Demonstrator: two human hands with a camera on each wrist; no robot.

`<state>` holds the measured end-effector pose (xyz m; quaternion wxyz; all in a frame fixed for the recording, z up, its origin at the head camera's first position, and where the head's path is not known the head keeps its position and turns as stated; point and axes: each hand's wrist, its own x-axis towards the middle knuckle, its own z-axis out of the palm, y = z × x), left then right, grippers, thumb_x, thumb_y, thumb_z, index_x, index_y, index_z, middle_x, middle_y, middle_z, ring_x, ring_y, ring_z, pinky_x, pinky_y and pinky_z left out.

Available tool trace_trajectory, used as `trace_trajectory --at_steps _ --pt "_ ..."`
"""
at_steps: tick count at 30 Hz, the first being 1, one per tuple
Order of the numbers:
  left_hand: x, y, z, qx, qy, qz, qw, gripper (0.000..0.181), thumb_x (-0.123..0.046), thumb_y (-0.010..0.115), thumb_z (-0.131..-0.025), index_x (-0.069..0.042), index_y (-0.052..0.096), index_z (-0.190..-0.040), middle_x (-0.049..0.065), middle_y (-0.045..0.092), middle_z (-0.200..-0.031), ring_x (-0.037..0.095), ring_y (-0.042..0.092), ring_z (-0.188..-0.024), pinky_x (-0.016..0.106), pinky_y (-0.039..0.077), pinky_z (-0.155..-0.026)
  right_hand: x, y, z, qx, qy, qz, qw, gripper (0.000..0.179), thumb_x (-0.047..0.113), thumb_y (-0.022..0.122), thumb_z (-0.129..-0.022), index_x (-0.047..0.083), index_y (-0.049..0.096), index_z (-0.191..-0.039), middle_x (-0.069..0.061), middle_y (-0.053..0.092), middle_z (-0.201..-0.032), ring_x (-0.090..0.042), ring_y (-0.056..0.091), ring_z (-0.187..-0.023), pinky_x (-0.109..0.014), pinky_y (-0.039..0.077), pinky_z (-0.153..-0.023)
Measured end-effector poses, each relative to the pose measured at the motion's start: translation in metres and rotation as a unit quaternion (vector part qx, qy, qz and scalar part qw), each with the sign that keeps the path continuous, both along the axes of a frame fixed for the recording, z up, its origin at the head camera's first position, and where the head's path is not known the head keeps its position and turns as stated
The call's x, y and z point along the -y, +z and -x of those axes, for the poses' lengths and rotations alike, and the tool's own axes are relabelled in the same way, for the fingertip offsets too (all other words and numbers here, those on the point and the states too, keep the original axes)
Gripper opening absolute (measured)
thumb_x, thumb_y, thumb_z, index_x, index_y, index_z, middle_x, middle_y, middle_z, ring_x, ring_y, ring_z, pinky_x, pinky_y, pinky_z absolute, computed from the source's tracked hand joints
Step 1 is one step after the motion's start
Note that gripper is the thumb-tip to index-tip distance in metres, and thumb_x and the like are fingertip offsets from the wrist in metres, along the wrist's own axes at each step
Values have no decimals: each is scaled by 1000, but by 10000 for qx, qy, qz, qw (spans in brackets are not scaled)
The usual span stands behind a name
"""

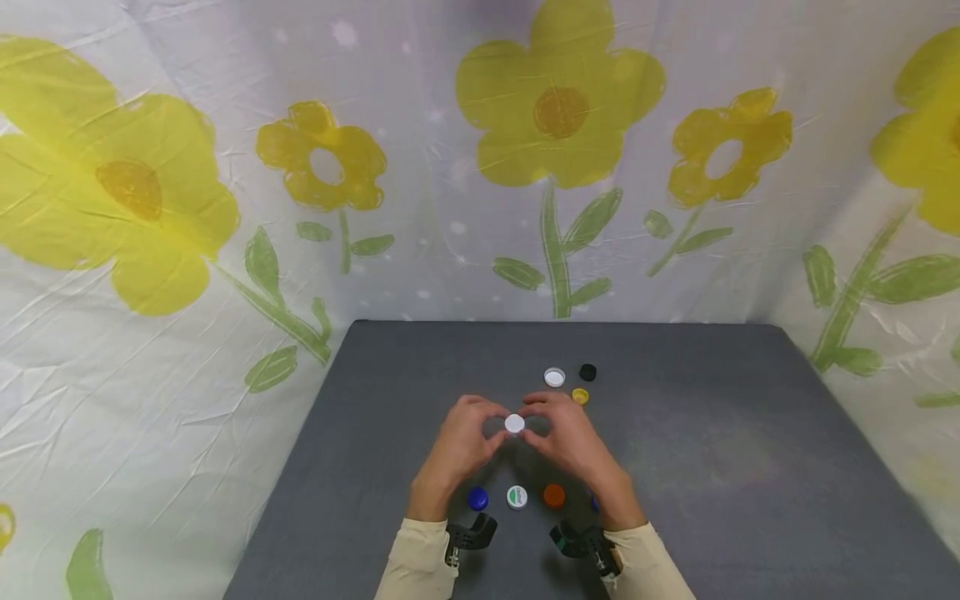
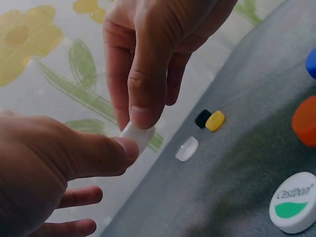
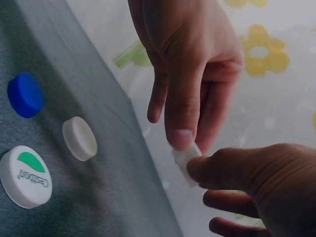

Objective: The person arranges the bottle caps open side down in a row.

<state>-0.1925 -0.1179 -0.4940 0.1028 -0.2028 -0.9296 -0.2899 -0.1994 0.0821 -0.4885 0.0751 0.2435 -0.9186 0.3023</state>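
Note:
A small white bottle cap (image 1: 514, 424) is held up over the grey table between both hands. From the left, my left hand (image 1: 461, 442) pinches it with thumb and fingertips. My right hand (image 1: 572, 435) pinches the opposite side of the same cap. In the left wrist view, both thumbs press on the white cap (image 2: 138, 134), and the lower fingers of the left hand (image 2: 54, 158) stand apart from it. Most of the cap is covered by fingertips in the right wrist view.
Near me lie a blue cap (image 1: 477, 498), a white cap with green print (image 1: 517, 497), an orange cap (image 1: 554, 496) and a partly hidden blue cap (image 1: 596, 503). Another white cap (image 3: 80, 138) lies nearby. Farther back are white (image 1: 554, 377), black (image 1: 588, 372) and yellow (image 1: 580, 396) caps.

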Motion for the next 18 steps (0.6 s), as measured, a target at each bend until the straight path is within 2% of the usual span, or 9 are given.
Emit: trace_trajectory --at_steps 3,11,18 --pt "-1 -5 1 -95 21 187 9998 23 -20 84 -81 -15 79 -102 1 76 -104 27 62 -112 47 51 -95 1 -5 0 106 -21 -69 9999 21 21 82 -84 13 79 -102 -9 68 -126 -32 61 -119 -52 48 -101" --pt "-6 -17 0 88 254 622 9977 19 -23 85 -80 -18 80 -97 -3 76 -96 23 66 -101 45 52 -92 5 -18 2 359 -76 -290 9989 19 18 84 -81 14 79 -99 -11 70 -122 -35 62 -114 -54 48 -100" --pt "-9 -26 0 18 347 930 9951 15 -25 86 -78 -20 81 -92 -4 77 -90 24 65 -99 49 47 -97 10 -28 1 326 -171 -553 9978 19 17 85 -78 12 79 -96 -11 71 -118 -34 64 -110 -51 49 -99"
